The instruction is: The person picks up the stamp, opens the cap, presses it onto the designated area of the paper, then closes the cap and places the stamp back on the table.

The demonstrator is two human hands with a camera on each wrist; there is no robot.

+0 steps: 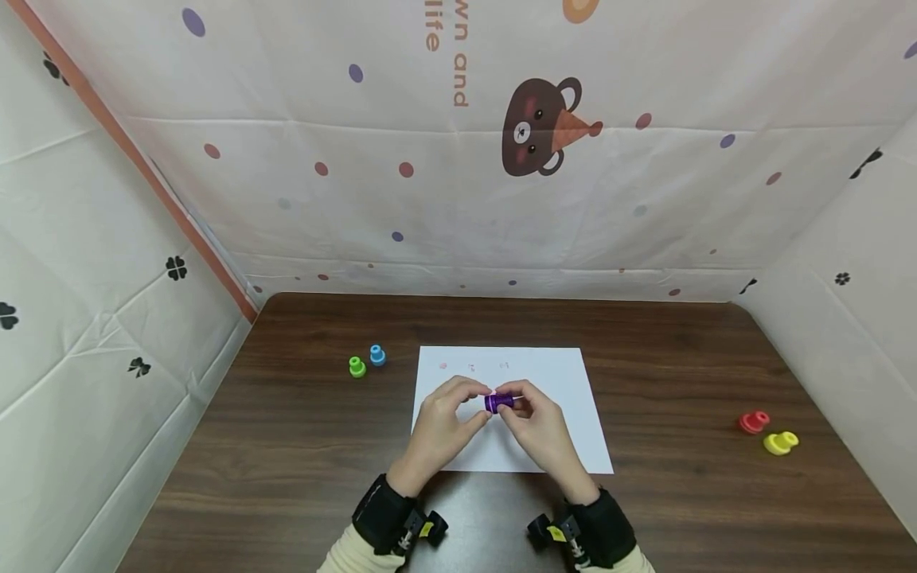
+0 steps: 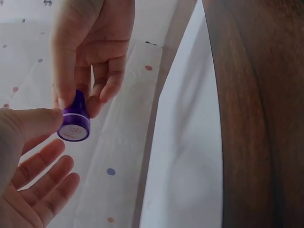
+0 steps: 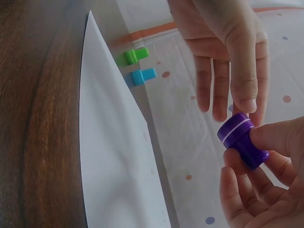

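Observation:
A small purple stamp (image 1: 499, 403) is held above the white paper (image 1: 458, 454). Its narrow handle is gripped by my right hand (image 1: 537, 422), thumb on one side and fingers on the other. At the wide end, my left hand (image 1: 444, 426) pinches with thumb and index finger, its other fingers loosely spread. In the left wrist view the stamp (image 2: 75, 118) shows a pale round end with a faint pattern, and a white line circles its body. The right wrist view shows the stamp (image 3: 240, 137) tilted, wide end toward the left fingertips. Faint small marks line the paper's far edge.
On the brown table (image 1: 322, 446), a green stamp (image 1: 357, 367) and a blue stamp (image 1: 377, 355) stand left of the paper. Far to the right are a red stamp (image 1: 754, 422) and a yellow stamp (image 1: 781, 443), lying tilted. Printed white cloth (image 1: 444, 199) surrounds the table's back and sides.

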